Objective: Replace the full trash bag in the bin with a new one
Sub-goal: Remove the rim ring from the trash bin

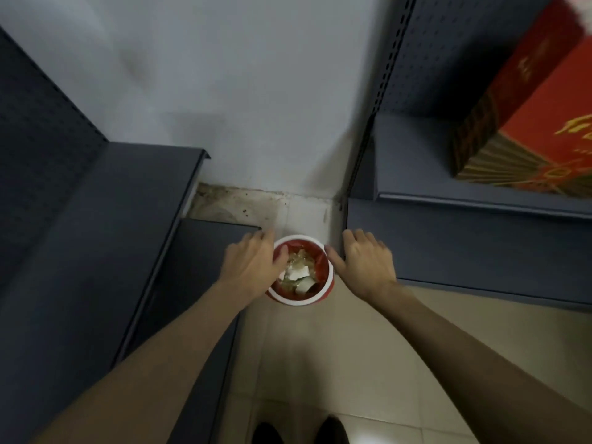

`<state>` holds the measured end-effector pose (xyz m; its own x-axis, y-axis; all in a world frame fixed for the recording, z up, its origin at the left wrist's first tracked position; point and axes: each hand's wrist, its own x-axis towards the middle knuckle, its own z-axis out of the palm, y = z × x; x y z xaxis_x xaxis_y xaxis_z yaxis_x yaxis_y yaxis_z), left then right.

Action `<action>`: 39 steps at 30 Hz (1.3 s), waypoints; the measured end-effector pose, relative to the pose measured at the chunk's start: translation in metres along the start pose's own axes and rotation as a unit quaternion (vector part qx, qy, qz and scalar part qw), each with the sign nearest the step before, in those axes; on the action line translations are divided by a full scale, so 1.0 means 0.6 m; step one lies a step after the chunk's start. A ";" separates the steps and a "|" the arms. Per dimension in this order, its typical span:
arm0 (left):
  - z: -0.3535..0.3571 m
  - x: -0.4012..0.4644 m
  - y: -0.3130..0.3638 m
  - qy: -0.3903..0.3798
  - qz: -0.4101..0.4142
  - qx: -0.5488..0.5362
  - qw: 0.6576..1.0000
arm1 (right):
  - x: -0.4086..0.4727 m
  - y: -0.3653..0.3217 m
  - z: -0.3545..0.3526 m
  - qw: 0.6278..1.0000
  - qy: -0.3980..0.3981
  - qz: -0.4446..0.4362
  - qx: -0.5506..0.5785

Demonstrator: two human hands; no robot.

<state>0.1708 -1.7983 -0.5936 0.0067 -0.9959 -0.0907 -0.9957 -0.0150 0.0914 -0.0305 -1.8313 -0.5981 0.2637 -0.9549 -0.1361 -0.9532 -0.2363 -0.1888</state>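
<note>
- Reaching down from above, the left hand (253, 264) lay over the left edge of the bin (300, 302), fingers loosely spread and only slightly bent, thumb pointing in over the rubbish; whether the fingertips actually pinched anything could not be told
- The right hand (363, 262) sat at the bin's right edge, fingers straight and fanned, thumb stretched toward the rim; it looked to be touching or just beside the rim, gripping nothing
- Between the two hands the red trash bag (323, 262) lined the bin, its top folded over the white rim; crumpled paper and wrappers (299, 272) filled it close to the top
- The bin stood on the tiled floor (320, 363), in the gap between the front corner of the left dark shelf (128, 203) and the front edge of the right shelf (464, 245), near the wall (256, 91)
- The step in hand appeared to be freeing the bag from the rim; done well, both hands would peel the folded edge up evenly on opposite sides, gather it toward the middle so nothing spilled, then lift straight up, since the shelves left little room sideways
- A red box (528, 107) rested on the upper right shelf, well apart from the bin
</note>
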 end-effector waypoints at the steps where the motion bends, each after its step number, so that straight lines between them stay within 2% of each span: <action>1: 0.044 0.015 -0.007 0.004 0.000 0.001 1.000 | 0.020 0.010 0.041 1.000 0.011 -0.005 0.003; 10: 0.410 0.130 -0.097 0.022 0.004 0.000 1.000 | 0.159 0.099 0.384 0.997 0.068 -0.013 -0.021; 17: 0.606 0.183 -0.149 0.059 -0.014 0.058 0.997 | 0.229 0.138 0.573 0.996 0.082 0.005 -0.019; 23: 0.679 0.201 -0.174 0.079 -0.065 0.055 0.993 | 0.248 0.155 0.657 0.993 0.110 0.031 0.007; 33: 0.691 0.195 -0.173 0.065 -0.070 -0.019 0.995 | 0.249 0.144 0.685 0.987 0.151 0.056 0.022; 39: 0.671 0.195 -0.167 0.036 -0.080 0.017 0.996 | 0.243 0.142 0.664 0.993 0.099 0.051 0.033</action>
<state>0.2342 -1.8770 -1.0129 0.1714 -0.9847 -0.0301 -0.9838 -0.1727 0.0486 -0.0140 -1.9191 -1.0215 0.1259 -0.9914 0.0344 -0.9599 -0.1305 -0.2482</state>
